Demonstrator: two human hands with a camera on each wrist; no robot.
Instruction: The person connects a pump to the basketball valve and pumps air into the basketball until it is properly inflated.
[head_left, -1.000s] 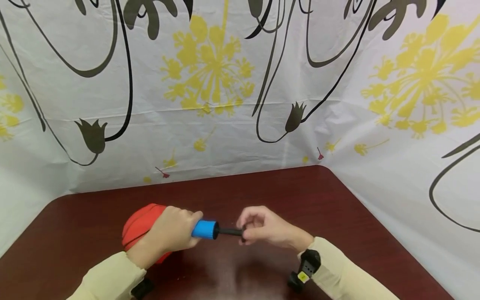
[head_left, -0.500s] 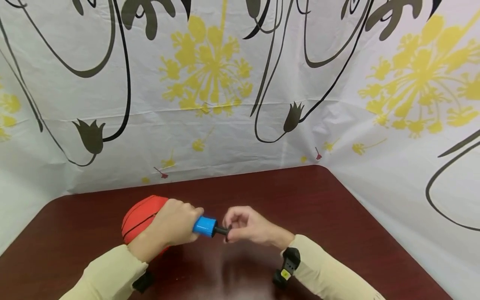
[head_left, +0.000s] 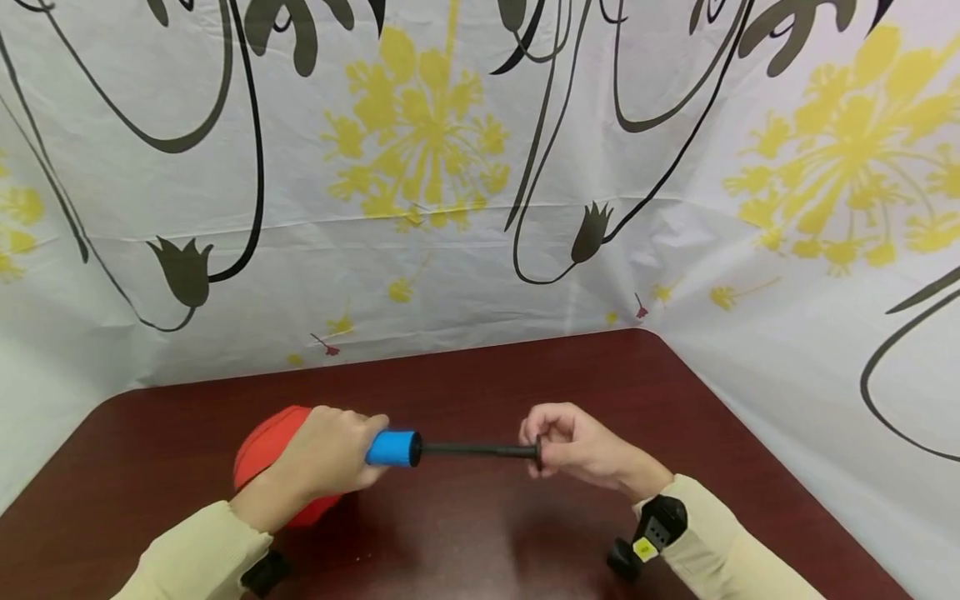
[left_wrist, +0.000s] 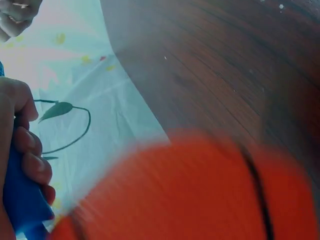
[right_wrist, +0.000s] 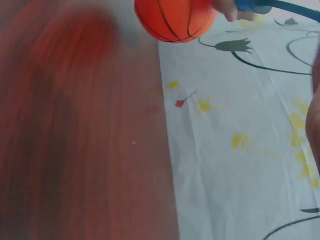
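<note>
In the head view my left hand (head_left: pixel 333 450) grips the blue barrel of a hand pump (head_left: pixel 392 448), held roughly level. The pump's thin black rod (head_left: pixel 476 450) is drawn well out to the right. At its end my right hand (head_left: pixel 581 443) pinches the dark handle between thumb and fingers. An orange-red basketball (head_left: pixel 264 454) with black seams sits behind the left hand and wrist, which cover much of it. The left wrist view shows curled fingers (left_wrist: pixel 32 155) round the barrel, with the ball large and blurred beside them. Where the pump meets the ball is hidden.
A dark red-brown wooden table (head_left: pixel 480 375) with rounded corners lies below the hands. Behind it and along its sides hangs a white sheet (head_left: pixel 465 283) with yellow and grey plant prints. Each wrist wears a black strapped device (head_left: pixel 660 525).
My right hand first moved left, pushing the rod nearly into the barrel. Since then it has pulled right, drawing the rod far out. My left hand and the ball shifted slightly.
</note>
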